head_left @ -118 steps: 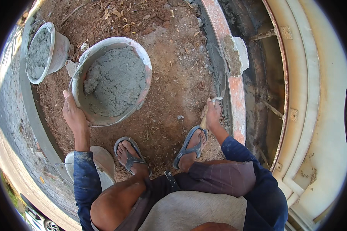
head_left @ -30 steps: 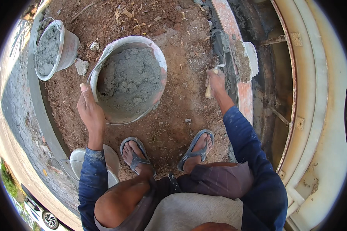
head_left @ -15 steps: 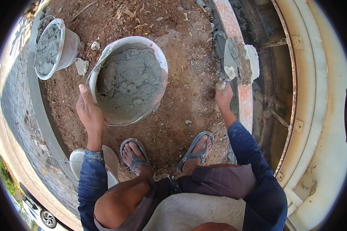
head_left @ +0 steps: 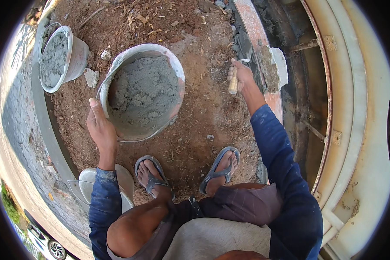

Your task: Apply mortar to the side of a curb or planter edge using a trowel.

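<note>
My left hand [head_left: 101,128] grips the near-left rim of a large whitish bucket [head_left: 180,71], thumb up along its edge. Wet grey mortar [head_left: 149,86] partly fills the tilted bucket. On the right, my right hand [head_left: 243,77] is closed round a trowel [head_left: 233,83], whose wooden handle points down toward me. Little of the trowel's blade shows; it appears nearly edge-on beyond my fingers. Just right of that hand, a white-faced chunk [head_left: 280,65] with brownish mortar along its side rests over a long reddish, whitish-edged strip [head_left: 252,21].
A second mortar-filled bucket [head_left: 78,54] stands at the far left beside a pale stone [head_left: 91,77]. Another pale container [head_left: 125,180] is partly behind my left forearm. Right of the strip runs a dark recess [head_left: 297,82] with rusty crossbars. My sandalled feet stand on reddish soil [head_left: 195,143].
My right hand has moved up and slightly left with the trowel, turning it so its handle now shows and its blade no longer lies flat beside the chunk. My left hand stays on the bucket.
</note>
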The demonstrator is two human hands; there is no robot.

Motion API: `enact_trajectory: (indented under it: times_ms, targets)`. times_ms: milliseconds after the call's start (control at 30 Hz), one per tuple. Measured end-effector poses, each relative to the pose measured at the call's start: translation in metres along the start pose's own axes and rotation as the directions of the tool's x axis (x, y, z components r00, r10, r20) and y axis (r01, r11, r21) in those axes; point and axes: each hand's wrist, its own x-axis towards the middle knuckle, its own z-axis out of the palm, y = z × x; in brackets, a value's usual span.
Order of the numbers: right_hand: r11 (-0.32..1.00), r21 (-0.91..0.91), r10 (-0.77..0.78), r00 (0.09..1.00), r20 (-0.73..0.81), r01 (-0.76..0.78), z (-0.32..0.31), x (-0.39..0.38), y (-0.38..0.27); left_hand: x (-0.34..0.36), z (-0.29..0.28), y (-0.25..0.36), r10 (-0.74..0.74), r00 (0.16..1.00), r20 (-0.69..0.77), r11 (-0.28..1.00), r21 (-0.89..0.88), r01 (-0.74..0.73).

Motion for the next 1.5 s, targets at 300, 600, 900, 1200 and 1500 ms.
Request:
enact_trajectory:
  times_ms: [300,600,900,1200,1500]
  targets:
    - [0.989,0.081,-0.112,0.984,-0.141,0.124,0.003,-0.047,0.041,-0.001,-0.002,0.011,-0.245,0.965,0.091,0.969,-0.015,0.248]
    - [0.988,0.069,-0.114,0.955,-0.272,0.137,-0.02,-0.108,0.095,0.006,-0.005,-0.003,-0.136,0.989,0.053,0.991,-0.01,0.137]
    - [0.778,-0.475,-0.43,0.9,0.078,0.412,-0.018,-0.169,0.118,0.004,-0.007,0.006,-0.201,0.975,0.09,0.979,-0.025,0.204]
    - [0.329,-0.765,0.166,0.763,0.625,0.554,0.039,-0.186,0.062,0.009,-0.002,-0.008,-0.013,1.0,0.011,0.996,-0.085,0.014]
    - [0.411,-0.617,0.271,0.556,0.786,0.671,0.074,-0.13,0.014,0.027,-0.03,-0.017,-0.308,0.95,0.058,0.951,0.001,0.309]
